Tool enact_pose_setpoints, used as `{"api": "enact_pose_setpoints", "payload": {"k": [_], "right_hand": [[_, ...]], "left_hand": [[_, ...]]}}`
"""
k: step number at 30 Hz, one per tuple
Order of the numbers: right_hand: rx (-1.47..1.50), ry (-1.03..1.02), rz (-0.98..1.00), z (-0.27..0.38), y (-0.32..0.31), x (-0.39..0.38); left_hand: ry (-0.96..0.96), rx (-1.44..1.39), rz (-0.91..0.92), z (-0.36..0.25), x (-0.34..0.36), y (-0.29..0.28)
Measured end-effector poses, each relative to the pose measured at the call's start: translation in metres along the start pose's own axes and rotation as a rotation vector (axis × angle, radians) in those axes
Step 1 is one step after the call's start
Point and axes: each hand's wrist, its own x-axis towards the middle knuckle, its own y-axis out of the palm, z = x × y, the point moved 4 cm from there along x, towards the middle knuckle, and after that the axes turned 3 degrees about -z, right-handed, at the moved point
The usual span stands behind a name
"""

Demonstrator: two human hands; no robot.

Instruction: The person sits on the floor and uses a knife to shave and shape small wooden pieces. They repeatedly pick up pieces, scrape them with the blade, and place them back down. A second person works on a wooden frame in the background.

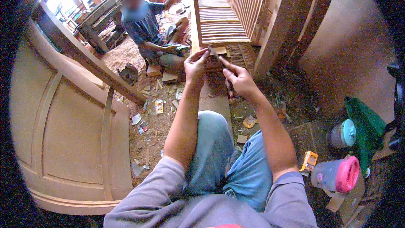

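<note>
Both my arms reach forward over my knees, and my hands meet in front of the slatted wooden frame (223, 17). In my right hand (241, 80) is a slim dark hand tool (214, 52), its far end angled up and to the left; its exact kind does not show. The lower end of the tool sticks out below my right fist. My left hand (196, 65) is closed in a pinch right at the tool's far end. Whatever lies between those fingertips is too small to name.
Across from me at the left, a person (145, 29) sits low on the floor. A curved wooden panel (76, 131) fills the left side. Lidded plastic jugs (325, 173), an orange box (309, 160) and green cloth (365, 126) are at right. Scraps and wrappers (159, 106) litter the floor.
</note>
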Motion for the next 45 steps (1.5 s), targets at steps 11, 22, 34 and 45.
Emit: {"api": "enact_pose_setpoints", "payload": {"k": [11, 22, 34, 45], "right_hand": [[0.235, 0.004, -0.057, 0.012, -0.051, 0.004], [-0.067, 0.107, -0.008, -0.008, -0.012, 0.003], [0.136, 0.003, -0.095, -0.009, -0.019, 0.005], [-0.128, -0.063, 0.05, -0.006, 0.002, 0.002]], "left_hand": [[-0.026, 0.101, -0.123, 0.008, -0.015, 0.013], [0.079, 0.206, -0.097, 0.01, -0.004, 0.002], [-0.088, 0.059, -0.149, 0.022, -0.01, 0.003], [-0.062, -0.006, -0.195, 0.021, -0.006, -0.011]]}}
